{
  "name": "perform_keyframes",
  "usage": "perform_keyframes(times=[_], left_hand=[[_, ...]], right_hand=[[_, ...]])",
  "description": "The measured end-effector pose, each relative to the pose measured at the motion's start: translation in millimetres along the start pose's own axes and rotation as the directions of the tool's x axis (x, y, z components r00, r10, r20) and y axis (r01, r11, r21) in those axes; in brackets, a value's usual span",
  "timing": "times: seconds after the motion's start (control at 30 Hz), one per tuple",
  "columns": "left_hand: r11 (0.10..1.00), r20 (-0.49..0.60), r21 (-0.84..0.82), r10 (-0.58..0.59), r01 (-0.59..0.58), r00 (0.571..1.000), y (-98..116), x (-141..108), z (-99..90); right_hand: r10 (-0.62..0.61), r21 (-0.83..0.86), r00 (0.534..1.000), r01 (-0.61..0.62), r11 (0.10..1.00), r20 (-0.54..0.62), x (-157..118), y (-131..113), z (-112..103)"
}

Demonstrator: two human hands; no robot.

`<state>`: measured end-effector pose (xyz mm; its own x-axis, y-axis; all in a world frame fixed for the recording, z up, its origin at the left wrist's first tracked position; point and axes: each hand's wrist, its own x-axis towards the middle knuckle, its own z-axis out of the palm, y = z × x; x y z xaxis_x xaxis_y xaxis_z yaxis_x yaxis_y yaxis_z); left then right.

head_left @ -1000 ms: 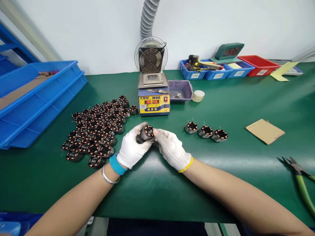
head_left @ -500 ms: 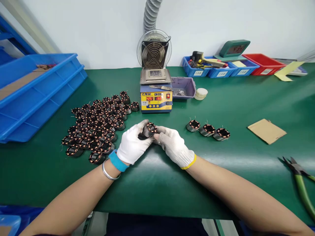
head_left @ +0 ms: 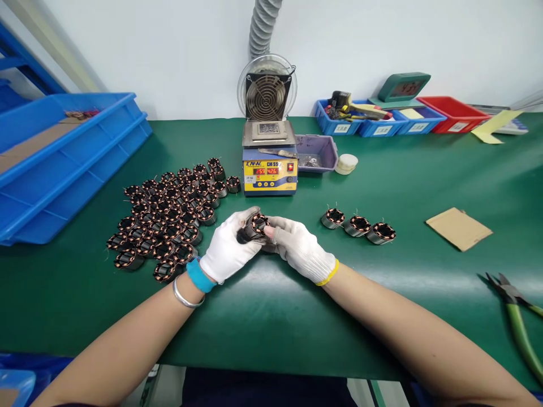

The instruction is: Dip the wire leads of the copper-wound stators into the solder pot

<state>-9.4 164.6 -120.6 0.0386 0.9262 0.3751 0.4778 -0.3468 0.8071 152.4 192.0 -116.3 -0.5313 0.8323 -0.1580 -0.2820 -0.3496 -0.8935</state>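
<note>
Between my gloved hands, just in front of the solder pot, is a motor stator (head_left: 257, 224), a dark ring wound with copper. My left hand (head_left: 231, 243) is closed around its left side. My right hand (head_left: 299, 244) grips it from the right, with a bare thumb tip at the ring's edge; its other fingers are partly hidden behind. Many like stators (head_left: 172, 215) stand packed together left of my hands. To the right, a row of 3 stators (head_left: 357, 225) stands with thin wire ends sticking up.
The blue solder pot (head_left: 270, 178) with lit displays stands ahead, a fan (head_left: 266, 98) behind it. A purple tray (head_left: 318, 152) and white round pads (head_left: 347, 163) sit beside it. Cardboard (head_left: 459, 228) and green-handled pliers (head_left: 515, 316) lie right. A blue crate (head_left: 85, 164) is left.
The stator has tilted slightly between my hands, and my right thumb has moved up onto its rim. The stators on the table have not moved.
</note>
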Motion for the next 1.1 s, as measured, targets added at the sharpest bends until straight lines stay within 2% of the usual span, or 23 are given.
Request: perform_keyframes(times=[0.1,0.2,0.33,0.43,0.57,0.7,0.77,0.8,0.87,0.93,0.97,1.1], left_hand=[[0.998,0.006,-0.057,-0.037,0.037,0.999,0,-1,3.3],[0.985,-0.012,-0.114,-0.128,0.126,0.992,2,-4,8.9],[0.936,-0.037,-0.235,-0.276,0.260,0.960,6,-7,13.6],[0.891,-0.014,-0.323,-0.341,0.319,0.940,13,-6,12.9],[0.840,0.085,-0.370,-0.394,0.396,0.915,23,-3,5.8],[0.802,0.303,-0.283,-0.446,0.526,0.842,31,-2,-4.6],[0.819,0.359,-0.215,-0.441,0.533,0.823,33,-2,-7.8],[0.836,0.334,-0.178,-0.444,0.518,0.831,34,-2,-8.3],[0.864,0.212,-0.107,-0.463,0.491,0.861,34,-2,-6.8],[0.868,0.108,-0.097,-0.477,0.486,0.872,32,-2,-2.9],[0.868,0.107,-0.124,-0.469,0.480,0.876,32,-2,-0.8],[0.870,0.213,-0.259,-0.373,0.420,0.903,32,-3,1.5]], right_hand=[[-0.037,-0.017,0.998,0.036,0.999,-0.047,-1,-1,1],[-0.069,-0.064,0.993,0.063,0.996,-0.095,-2,-5,4],[-0.085,-0.080,0.987,0.075,0.994,-0.133,-1,-6,6],[-0.097,-0.056,0.981,0.089,0.995,-0.171,0,-3,6],[-0.092,-0.065,0.979,0.081,0.995,-0.184,2,-2,6],[-0.101,-0.034,0.973,0.096,0.995,-0.207,5,-1,2],[-0.092,0.024,0.968,0.100,0.995,-0.232,8,-2,-1],[-0.085,0.046,0.966,0.099,0.994,-0.246,8,-2,-2],[-0.082,0.058,0.962,0.100,0.993,-0.262,9,-2,-3],[-0.115,0.022,0.960,0.125,0.992,-0.254,8,-2,-1],[-0.142,-0.006,0.959,0.145,0.989,-0.245,7,-1,0],[-0.237,-0.155,0.938,0.202,0.967,-0.252,2,1,8]])
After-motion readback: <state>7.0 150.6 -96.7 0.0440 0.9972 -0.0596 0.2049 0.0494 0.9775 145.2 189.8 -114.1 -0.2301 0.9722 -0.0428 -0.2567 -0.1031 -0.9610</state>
